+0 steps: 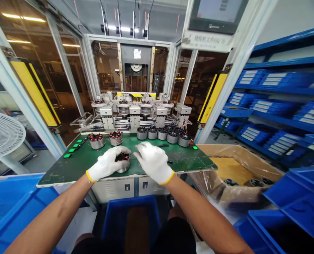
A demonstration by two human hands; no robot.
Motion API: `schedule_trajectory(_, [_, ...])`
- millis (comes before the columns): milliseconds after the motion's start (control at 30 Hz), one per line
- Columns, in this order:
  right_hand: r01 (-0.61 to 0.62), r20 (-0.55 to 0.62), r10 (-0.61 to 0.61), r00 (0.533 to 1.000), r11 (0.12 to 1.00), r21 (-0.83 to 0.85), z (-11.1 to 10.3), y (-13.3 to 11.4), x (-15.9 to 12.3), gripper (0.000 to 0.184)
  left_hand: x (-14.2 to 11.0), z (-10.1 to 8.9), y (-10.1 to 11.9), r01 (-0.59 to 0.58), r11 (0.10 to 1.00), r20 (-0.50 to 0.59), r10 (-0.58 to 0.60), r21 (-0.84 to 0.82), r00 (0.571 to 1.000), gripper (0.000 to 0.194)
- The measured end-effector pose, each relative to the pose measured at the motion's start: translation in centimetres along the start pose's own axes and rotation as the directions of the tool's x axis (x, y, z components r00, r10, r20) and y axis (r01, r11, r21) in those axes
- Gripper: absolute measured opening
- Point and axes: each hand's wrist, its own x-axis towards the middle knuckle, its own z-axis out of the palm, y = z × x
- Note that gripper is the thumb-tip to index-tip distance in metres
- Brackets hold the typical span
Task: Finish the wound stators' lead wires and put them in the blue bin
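Person's at a green surface (pixel 74 165), both hands in white gloves w/ yellow cuffs. L hand (pixel 108 164) has its grip closed round a wound stator (pixel 123 170), thumb on the near side, fingers on the far side; the stator sits near the front edge, approx. mid-width, copper windings up, metal rim below. R hand (pixel 154 160) is just beside it, fingers bent and bunched toward the windings; can't tell if that grip's pinching a wire or nothing, tips are blurred.

Behind L hand, two more wound stators: one further L (pixel 96 142), one nearer the middle (pixel 115 138), loose wire ends on the latter. Back R, a row of five dark-topped cores (pixel 162 134), packed close, curving fwd at the R end. A black tool (pixel 162 145) lies nr R hand, partly hidden. Green buttons (pixel 67 155) at the L edge; a red button (pixel 191 143) at the R.

Directly behind the surface: a multi-station machine (pixel 134 118), yellow uprights (pixel 35 91) either side, monitor (pixel 217 14) top R. White fan (pixel 3 134) far L. On the R, an open carton (pixel 241 195) w/ a few dark parts inside, and shelves of blue bins (pixel 265 106) beyond.
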Motion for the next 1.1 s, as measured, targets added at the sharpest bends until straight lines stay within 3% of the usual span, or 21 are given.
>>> schedule_trajectory(100, [0.021,0.018,-0.021,1.0,1.0,0.013,0.9,-0.8,-2.4,0.036,0.3,0.7,-0.7,-0.002,1.0,-0.088,0.004,0.019,0.996,0.04])
schedule_trajectory(267, [-0.014,0.239,0.03,0.971,0.998,-0.066,2.0,-2.5,-3.0,0.029,0.4,0.7,-0.7,-0.031,1.0,-0.147,0.031,0.0,0.989,0.041])
schedule_trajectory(400, [-0.001,0.266,-0.028,0.963,0.994,0.107,1.6,-4.0,-2.7,0.022,0.6,0.3,-0.3,-0.047,0.999,-0.074,0.046,-0.012,0.996,0.038])
schedule_trajectory(533, [0.076,0.29,-0.181,0.94,0.938,0.339,2.0,-2.1,-1.0,0.029,0.9,0.5,-0.4,-0.042,0.999,-0.081,0.041,-0.014,0.996,0.032])
schedule_trajectory(633, [0.073,0.264,-0.219,0.939,0.879,0.471,3.2,0.6,1.9,0.019,0.8,0.9,-0.8,-0.001,0.991,-0.05,-0.006,-0.136,0.999,0.032])
schedule_trajectory(767, [-0.096,0.264,-0.08,0.961,0.801,0.591,4.1,2.3,4.4,0.032,0.8,1.4,-1.0,0.005,0.981,-0.053,-0.015,-0.195,0.998,0.03])
schedule_trajectory(867, [-0.193,0.23,0.069,0.971,0.794,0.576,2.9,2.7,3.4,0.034,0.8,1.6,-1.0,0.01,0.979,-0.074,-0.025,-0.203,0.997,0.029])
schedule_trajectory(933, [-0.237,0.123,0.203,0.971,0.815,0.529,1.2,2.7,1.7,0.04,0.7,1.7,-0.9,0.016,0.981,-0.083,-0.033,-0.192,0.996,0.029])
schedule_trajectory(967, [-0.212,0.055,0.214,0.975,0.835,0.507,0.4,2.5,0.8,0.042,0.7,1.7,-0.8,0.014,0.984,-0.09,-0.031,-0.178,0.996,0.029])
schedule_trajectory(1033, [-0.064,-0.044,0.092,0.995,0.899,0.433,-0.6,1.7,-0.8,0.04,0.8,1.7,-0.7,0.004,0.992,-0.112,-0.019,-0.127,0.994,0.032])
schedule_trajectory(1100, [0.065,-0.019,-0.063,0.998,0.958,0.28,-0.4,0.6,-1.6,0.039,1.1,1.6,-0.6,0.013,0.998,-0.153,-0.024,-0.069,0.988,0.038])
